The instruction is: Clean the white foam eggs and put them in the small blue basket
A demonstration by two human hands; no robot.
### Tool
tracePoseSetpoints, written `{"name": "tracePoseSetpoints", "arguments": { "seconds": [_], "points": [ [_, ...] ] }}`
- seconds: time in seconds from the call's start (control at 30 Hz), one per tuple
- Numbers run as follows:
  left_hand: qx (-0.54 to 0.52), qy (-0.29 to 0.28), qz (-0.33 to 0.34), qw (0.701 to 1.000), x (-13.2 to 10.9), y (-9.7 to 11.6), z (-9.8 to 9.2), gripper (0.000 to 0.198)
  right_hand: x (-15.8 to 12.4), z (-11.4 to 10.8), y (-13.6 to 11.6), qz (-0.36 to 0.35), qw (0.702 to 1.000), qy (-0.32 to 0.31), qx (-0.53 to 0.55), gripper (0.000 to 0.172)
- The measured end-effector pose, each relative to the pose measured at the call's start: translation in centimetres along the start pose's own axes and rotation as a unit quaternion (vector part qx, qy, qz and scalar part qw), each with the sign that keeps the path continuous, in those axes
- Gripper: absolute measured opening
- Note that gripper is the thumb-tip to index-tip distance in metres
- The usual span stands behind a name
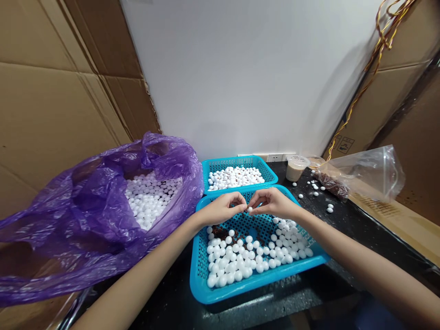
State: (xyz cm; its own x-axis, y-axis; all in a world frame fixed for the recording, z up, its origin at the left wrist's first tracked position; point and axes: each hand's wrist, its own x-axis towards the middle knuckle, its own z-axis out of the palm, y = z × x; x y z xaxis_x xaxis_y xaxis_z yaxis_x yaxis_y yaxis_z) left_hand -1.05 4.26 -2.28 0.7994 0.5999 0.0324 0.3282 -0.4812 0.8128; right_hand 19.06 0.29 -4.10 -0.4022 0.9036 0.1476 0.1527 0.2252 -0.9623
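My left hand (pixel 222 208) and my right hand (pixel 273 203) meet over the near blue basket (pixel 199 270). The fingers of both are pinched together. A small white ball (pixel 250 210) sits at the fingertips of my right hand; what my left fingers hold is too small to make out. Several white balls (pixel 240 261) lie in the basket below, beside a patch of small brown bits (pixel 220 230).
A second blue basket (pixel 237 161) with white balls stands behind. A purple plastic bag (pixel 85 220) full of white balls lies at the left. A lidded cup (pixel 296 167), a clear bag (pixel 364 176) with brown bits and loose balls are at the right. Cardboard lines both sides.
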Motion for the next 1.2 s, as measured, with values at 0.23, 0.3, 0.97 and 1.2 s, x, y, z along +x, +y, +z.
{"name": "tracePoseSetpoints", "arguments": {
  "seconds": [0.23,0.3,0.97,1.2],
  "points": [
    [-0.001,0.0,-0.004,1.0,-0.05,0.15,0.0,0.021,0.01,-0.01,0.02,0.003,1.0,-0.002,0.012,0.024],
    [0.003,0.0,-0.003,1.0,-0.06,0.11,0.01,0.021,0.03,-0.02,0.05,0.003,1.0,-0.002,0.011,0.024],
    [0.017,0.0,-0.008,1.0,-0.07,-0.19,0.12,0.025,0.15,0.18,0.21,-0.004,1.0,-0.017,-0.003,0.033],
    [-0.017,0.003,-0.02,1.0,0.18,-0.38,0.06,0.023,0.12,0.34,0.31,-0.016,0.999,-0.022,0.018,0.044]
  ]
}}
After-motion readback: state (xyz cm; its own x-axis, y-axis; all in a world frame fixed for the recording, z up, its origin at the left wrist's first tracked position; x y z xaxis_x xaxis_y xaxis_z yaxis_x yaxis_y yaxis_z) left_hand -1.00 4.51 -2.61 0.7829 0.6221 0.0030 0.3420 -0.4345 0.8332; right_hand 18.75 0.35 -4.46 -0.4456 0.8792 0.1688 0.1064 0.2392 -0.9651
